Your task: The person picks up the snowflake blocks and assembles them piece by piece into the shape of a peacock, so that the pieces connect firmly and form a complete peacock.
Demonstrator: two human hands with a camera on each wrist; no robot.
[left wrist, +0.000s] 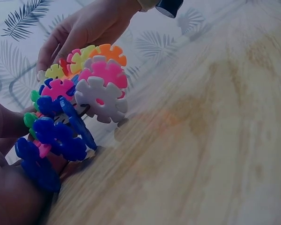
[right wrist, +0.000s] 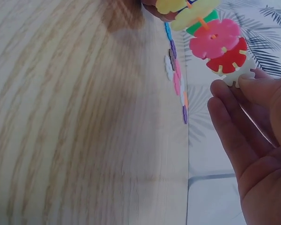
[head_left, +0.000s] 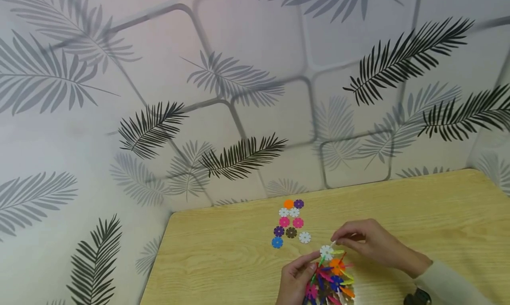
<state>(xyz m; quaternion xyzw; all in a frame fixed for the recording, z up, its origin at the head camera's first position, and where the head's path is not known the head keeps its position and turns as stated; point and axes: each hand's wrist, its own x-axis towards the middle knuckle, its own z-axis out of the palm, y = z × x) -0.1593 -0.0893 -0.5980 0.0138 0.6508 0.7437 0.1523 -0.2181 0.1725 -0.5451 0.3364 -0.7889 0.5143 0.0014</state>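
1. Nearest, the left hand (head_left: 295, 276) is holding a many-coloured cluster of interlocked, notched plastic discs (head_left: 336, 280), thumb and fingers closing on its side, over the near part of the yellowish wood-grain table (head_left: 207, 256).
2. The left wrist view is showing dark blue discs (left wrist: 58, 136) crowding near the left palm and a white disc with a pink centre (left wrist: 103, 98), which I cannot pick out from the head view.
3. Just beyond, the right hand (head_left: 372, 243) is pinching narrowly. The head view is giving only a pale sliver; the right wrist view is revealing a white notched plastic disc (right wrist: 239, 77) between thumb and fingers, beside a red disc (right wrist: 228, 60).
4. Farther off, ten loose flat discs (head_left: 291, 233) are lying on the table.
5. Behind, the leaf-patterned wall (head_left: 255, 119) is rising.
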